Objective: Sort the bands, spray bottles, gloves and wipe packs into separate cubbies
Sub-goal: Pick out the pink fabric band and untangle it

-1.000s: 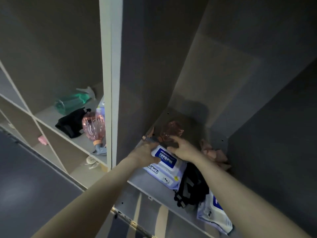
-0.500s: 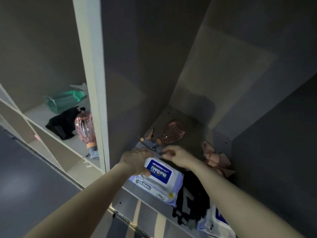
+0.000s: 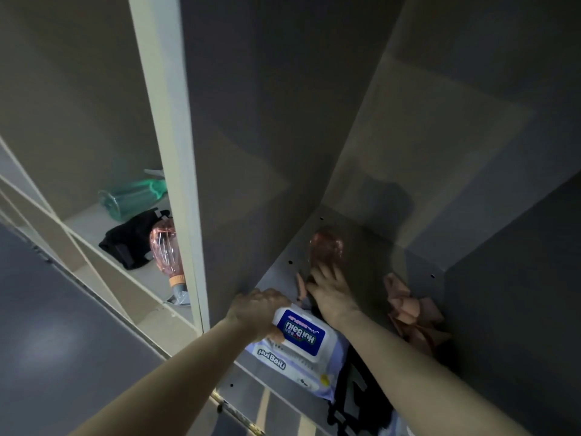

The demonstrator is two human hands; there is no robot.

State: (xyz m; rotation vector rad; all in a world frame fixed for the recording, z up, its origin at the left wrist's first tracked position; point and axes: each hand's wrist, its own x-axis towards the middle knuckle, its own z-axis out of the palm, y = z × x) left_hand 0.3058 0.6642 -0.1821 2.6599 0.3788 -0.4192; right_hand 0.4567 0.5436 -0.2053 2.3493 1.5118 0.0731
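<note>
Two cubbies show in the head view, and both hold mixed kinds, so I judge the sorting barely begun.

In the right cubby, the left hand (image 3: 257,309) grips the near corner of the top wipe pack (image 3: 298,333), fingers curled over its edge. That pack lies on a second wipe pack (image 3: 283,365) at the front of the shelf (image 3: 248,388). The right hand (image 3: 330,287) reaches deeper, its fingers at the head of a pink spray bottle (image 3: 327,247) lying on its side; whether it has closed on the bottle I cannot tell. Pink gloves (image 3: 408,313) sit crumpled against the right wall, and a black strap-like item (image 3: 349,401), perhaps a band, lies beside the packs.

In the left cubby, a green spray bottle (image 3: 132,196), a dark bundle (image 3: 132,243) and another pink bottle (image 3: 166,250) share one shelf.

Nearly everything is left to separate.
</note>
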